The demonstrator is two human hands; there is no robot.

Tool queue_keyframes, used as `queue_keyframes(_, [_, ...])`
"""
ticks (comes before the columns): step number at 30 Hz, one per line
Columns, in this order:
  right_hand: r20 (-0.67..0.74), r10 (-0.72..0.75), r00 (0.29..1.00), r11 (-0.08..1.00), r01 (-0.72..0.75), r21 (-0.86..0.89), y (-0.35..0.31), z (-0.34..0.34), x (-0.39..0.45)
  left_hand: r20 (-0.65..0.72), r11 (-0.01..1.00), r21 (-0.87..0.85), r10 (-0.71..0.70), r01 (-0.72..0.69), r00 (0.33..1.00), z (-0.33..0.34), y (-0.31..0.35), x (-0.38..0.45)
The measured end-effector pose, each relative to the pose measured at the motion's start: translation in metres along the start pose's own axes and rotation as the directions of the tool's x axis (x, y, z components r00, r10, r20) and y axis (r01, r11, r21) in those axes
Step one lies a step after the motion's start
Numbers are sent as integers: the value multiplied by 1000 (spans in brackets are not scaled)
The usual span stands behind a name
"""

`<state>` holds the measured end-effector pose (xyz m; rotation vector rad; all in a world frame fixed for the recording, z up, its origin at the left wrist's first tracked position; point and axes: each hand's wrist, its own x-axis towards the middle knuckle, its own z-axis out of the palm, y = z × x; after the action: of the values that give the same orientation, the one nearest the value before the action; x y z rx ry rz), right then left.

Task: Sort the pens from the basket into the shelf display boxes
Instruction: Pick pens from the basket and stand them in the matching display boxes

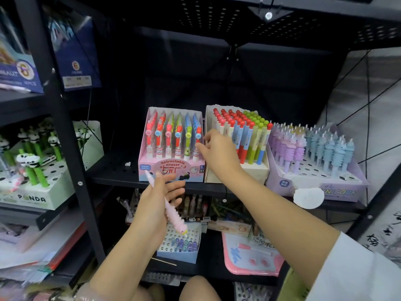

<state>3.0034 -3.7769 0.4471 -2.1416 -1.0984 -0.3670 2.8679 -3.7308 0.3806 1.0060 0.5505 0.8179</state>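
A: Looking down from the head camera, a soft pink ridged pen with a yellow-tipped character end (171, 211) is held loosely in the left hand (157, 197), thumb laid over the barrel, the other fingers spread almost straight. It hangs below the shelf edge, in front of the pink "Retractable eraser" display box of red, green and blue pens (171, 148).

B: And the right hand (217, 148) is seen reaching up between that box and the white display box of red- and green-capped pens (238, 142), fingers curled at the last row. Whether a pen is pinched there cannot be told.

A: Risk noted: with so slack a hold, the pink pen could be dropped onto the lower shelf.

B: Another one: the packed rows could be knocked askew by the right wrist. A wrong slot is likely too, since the match appears to be the lilac "Unicorn" box of purple and blue ridged pens (314, 153), well to the right.

A: No basket is seen in this view.
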Motion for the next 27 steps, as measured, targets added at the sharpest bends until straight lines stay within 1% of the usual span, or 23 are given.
queue_keyframes(1, [2, -17, 1000, 999, 17, 41, 3, -6, -8, 7, 1000, -6, -4, 4, 1000, 3, 1, 1])
queue_keyframes(2, [36, -30, 999, 993, 26, 116, 6, -12, -17, 16, 1000, -24, -14, 14, 1000, 6, 3, 2])
queue_keyframes(3, [115, -34, 993, 974, 7, 226, 9, -17, -28, 28, 998, -47, -27, 28, 999, 9, 3, 2])
queue_keyframes(4, [230, -32, 973, 937, -51, 346, 12, -23, -40, 42, 997, -64, -40, 42, 998, 12, 3, 2])
queue_keyframes(5, [358, -31, 933, 888, -139, 438, 15, -30, -50, 57, 996, -72, -48, 52, 997, 17, 3, 2])
queue_keyframes(7, [564, -55, 824, 804, -298, 514, 22, -43, -69, 87, 993, -102, -54, 63, 995, 28, -1, 0])
queue_keyframes(8, [614, -74, 786, 780, -338, 527, 27, -49, -76, 102, 989, -129, -58, 71, 993, 34, -3, -1])
queue_keyframes(9, [632, -88, 770, 767, -353, 536, 31, -54, -82, 115, 985, -151, -65, 82, 991, 41, -6, -3])
queue_keyframes(15, [644, -95, 759, 765, -358, 535, 61, -75, -99, 185, 970, -178, -130, 163, 974, 81, -18, -11])
queue_keyframes(17, [597, -57, 801, 766, -348, 540, 73, -84, -102, 178, 979, -129, -133, 157, 975, 89, -23, -14])
queue_keyframes(19, [484, 38, 874, 752, -344, 563, 89, -95, -101, 172, 992, -39, -114, 122, 979, 93, -27, -16])
queue_keyframes(20, [409, 104, 906, 734, -348, 583, 97, -101, -100, 199, 992, -12, -119, 124, 973, 95, -30, -19])
queue_keyframes(21, [337, 168, 927, 702, -352, 619, 104, -107, -99, 248, 989, -4, -144, 150, 958, 98, -34, -21])
queue_keyframes(23, [223, 263, 939, 586, -339, 736, 117, -116, -96, 360, 975, 2, -208, 222, 909, 108, -43, -29])
queue_keyframes(25, [171, 316, 933, 418, -298, 858, 126, -122, -95, 418, 967, 40, -245, 252, 875, 121, -53, -37])
queue_keyframes(26, [161, 326, 932, 328, -271, 905, 129, -124, -94, 436, 967, 66, -249, 246, 865, 128, -57, -41])
queue_keyframes(27, [153, 334, 930, 263, -247, 933, 131, -125, -93, 450, 969, 100, -248, 227, 858, 136, -61, -45])
